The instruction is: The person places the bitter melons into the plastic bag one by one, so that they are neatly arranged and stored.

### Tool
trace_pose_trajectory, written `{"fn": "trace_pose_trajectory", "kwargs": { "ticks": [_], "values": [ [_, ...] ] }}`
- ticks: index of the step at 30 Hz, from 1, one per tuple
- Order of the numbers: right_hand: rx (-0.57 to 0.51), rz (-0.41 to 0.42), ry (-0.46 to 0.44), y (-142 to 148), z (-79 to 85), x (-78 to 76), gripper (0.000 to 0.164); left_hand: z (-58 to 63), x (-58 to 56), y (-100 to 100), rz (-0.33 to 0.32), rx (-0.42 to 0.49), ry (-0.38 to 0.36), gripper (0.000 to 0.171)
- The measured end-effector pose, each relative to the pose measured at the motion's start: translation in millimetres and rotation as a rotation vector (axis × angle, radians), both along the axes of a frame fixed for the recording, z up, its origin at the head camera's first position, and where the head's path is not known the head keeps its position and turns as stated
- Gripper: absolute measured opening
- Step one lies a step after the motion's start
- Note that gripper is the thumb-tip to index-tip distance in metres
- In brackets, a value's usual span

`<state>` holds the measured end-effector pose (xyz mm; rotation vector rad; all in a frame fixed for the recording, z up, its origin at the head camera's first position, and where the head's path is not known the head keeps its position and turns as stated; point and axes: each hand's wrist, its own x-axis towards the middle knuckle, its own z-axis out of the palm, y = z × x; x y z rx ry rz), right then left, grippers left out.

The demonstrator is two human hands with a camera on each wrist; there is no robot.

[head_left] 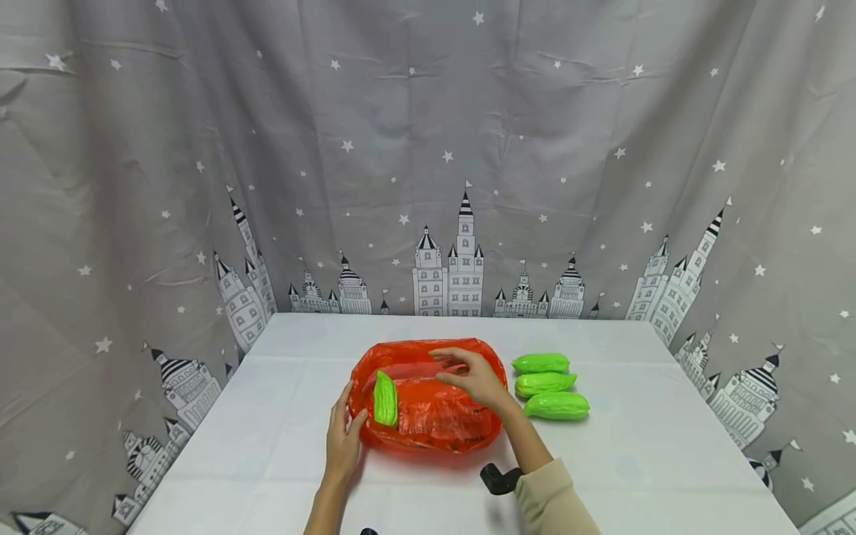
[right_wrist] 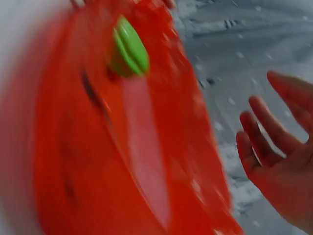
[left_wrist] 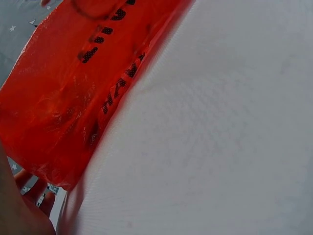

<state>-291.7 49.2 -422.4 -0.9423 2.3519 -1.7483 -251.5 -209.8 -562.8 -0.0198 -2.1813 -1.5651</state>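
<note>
A red plastic bag [head_left: 428, 438] lies on the white table with its mouth spread wide. One green, ridged bitter gourd [head_left: 386, 399] is inside it, near the left side. My left hand [head_left: 343, 438] grips the bag's left edge, thumb at the rim and fingers along the outside; in the left wrist view the bag's red side with black print hides part of the fingers. Over the bag's right half hovers my right hand [head_left: 476, 377], holding nothing, its fingers spread and loosely bent in the right wrist view. Right of the bag, three more bitter gourds [head_left: 545, 383] lie in a stack-like row.
The white table [head_left: 655, 446] reaches back to a grey curtain [head_left: 374, 186] printed with castles and stars. A black wrist-camera mount [head_left: 500, 479] sticks out beside the right sleeve.
</note>
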Motion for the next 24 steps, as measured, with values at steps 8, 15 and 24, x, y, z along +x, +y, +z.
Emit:
{"fn": "trace_pose_trajectory", "kwargs": {
  "ticks": [8, 15, 24],
  "values": [
    [0.032, -0.036, 0.089, 68, 12.1, -1.0, 0.039, -1.7, 0.8, -1, 0.001, -0.001, 0.011, 0.055],
    [0.116, -0.107, 0.116, 119, -11.5, -15.2, 0.040, -2.0, -0.2, -1, 0.010, 0.006, 0.019, 0.054],
    [0.199, -0.015, 0.116, 155, -47.0, -26.8, 0.041, -2.2, -0.3, 0, 0.013, 0.011, 0.008, 0.054]
  ]
}}
